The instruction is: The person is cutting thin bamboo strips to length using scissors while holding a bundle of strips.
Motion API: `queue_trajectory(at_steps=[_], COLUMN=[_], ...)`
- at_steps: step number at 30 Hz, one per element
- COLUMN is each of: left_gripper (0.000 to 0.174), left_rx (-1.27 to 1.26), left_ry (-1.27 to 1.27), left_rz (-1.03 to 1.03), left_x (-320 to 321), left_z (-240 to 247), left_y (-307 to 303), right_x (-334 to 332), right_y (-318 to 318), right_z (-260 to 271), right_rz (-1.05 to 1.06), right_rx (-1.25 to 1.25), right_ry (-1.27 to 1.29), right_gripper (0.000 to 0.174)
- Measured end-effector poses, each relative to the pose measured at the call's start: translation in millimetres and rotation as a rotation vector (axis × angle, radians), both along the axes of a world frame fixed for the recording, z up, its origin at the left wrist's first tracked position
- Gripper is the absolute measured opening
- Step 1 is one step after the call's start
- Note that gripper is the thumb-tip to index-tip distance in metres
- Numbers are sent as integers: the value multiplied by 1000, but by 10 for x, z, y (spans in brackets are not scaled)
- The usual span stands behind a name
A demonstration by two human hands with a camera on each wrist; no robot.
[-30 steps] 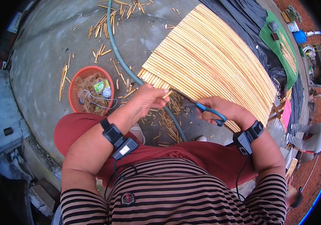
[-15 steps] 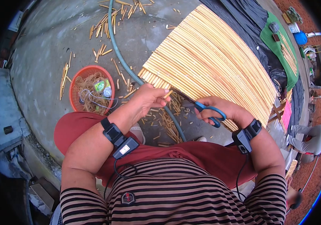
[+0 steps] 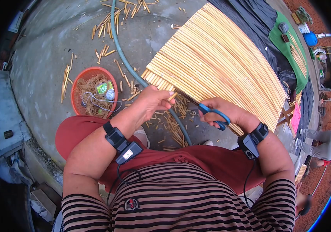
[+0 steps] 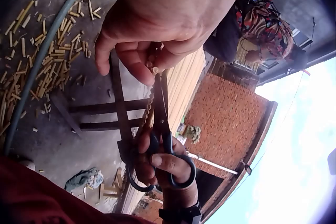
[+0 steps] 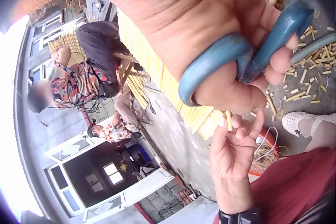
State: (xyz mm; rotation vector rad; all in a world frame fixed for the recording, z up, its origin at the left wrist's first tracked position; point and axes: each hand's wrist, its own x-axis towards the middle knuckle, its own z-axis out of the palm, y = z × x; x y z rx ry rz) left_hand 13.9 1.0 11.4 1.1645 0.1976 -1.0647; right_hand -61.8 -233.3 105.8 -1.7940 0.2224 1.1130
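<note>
My left hand (image 3: 155,101) pinches the end of a thin reed stick (image 3: 173,96) at the near-left corner of a large mat of reed sticks (image 3: 215,65). In the right wrist view, thumb and fingers of that hand hold the short pale reed end upright. My right hand (image 3: 225,110) grips blue-handled scissors (image 3: 214,112), with fingers through the handle loops. Dark blades run along the mat's edge toward the left hand, and in the left wrist view the tips of the scissors (image 4: 163,113) reach right up to the pinched reed end.
A wooden stand (image 4: 115,108) is under the mat. Cut reed pieces (image 3: 175,129) litter the concrete floor, crossed by a green hose (image 3: 124,58). An orange basket (image 3: 73,96) of fibre and twine stands left. Black sheeting (image 3: 252,23) lies beyond; other people (image 5: 97,64) sit nearby.
The scissor handles have spread further apart and shifted slightly in my right hand. My left hand keeps its pinch in the same place.
</note>
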Motion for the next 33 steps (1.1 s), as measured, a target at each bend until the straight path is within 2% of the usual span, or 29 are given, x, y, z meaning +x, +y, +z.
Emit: queue_trajectory(at_steps=[5,8,11,14,17,18,20,21,24,25,27,29,32,33], left_gripper=[14,16,19,29,42,47,46,45,36,34,30,32,35,37], left_rx=[1,-44,-56,-6,207,242,186,164,101,89,73,68,381,458], left_ry=[27,16,23,21,-58,-151,-333,-425,-518,-546,-666,-776,-646,-654], left_rz=[7,-5,-73,-248,-571,-707,-957,-1075,-1266,-1330,-1311,-1256,-1012,-991], left_x=[29,49,58,92,198,208,173,153,58,43,107,284,328,313], left_z=[-23,-21,53,98,224,282,300,348,617,757,1087,1465,1827,1871], left_y=[2,33,51,101,110,138,152,158,143,140,166,226,271,279], right_x=[-48,-104,-70,-43,123,149,116,105,-9,-55,-41,117,30,1], right_y=[36,62,109,68,-25,-57,-112,-90,125,198,305,437,499,497], right_z=[-15,25,245,409,773,837,908,971,1259,1277,1352,1617,1782,1730], right_rz=[-24,133,115,153,308,292,263,336,558,594,674,727,762,768], right_rx=[-100,-251,-269,-272,-320,-275,-179,-299,-683,-780,-965,-977,-981,-979], right_ry=[-46,-316,-241,-192,-209,-185,-163,-246,-558,-575,-577,-526,-480,-454], right_gripper=[9,10,11,11,22,21,18,18,17,17,18,20,18,18])
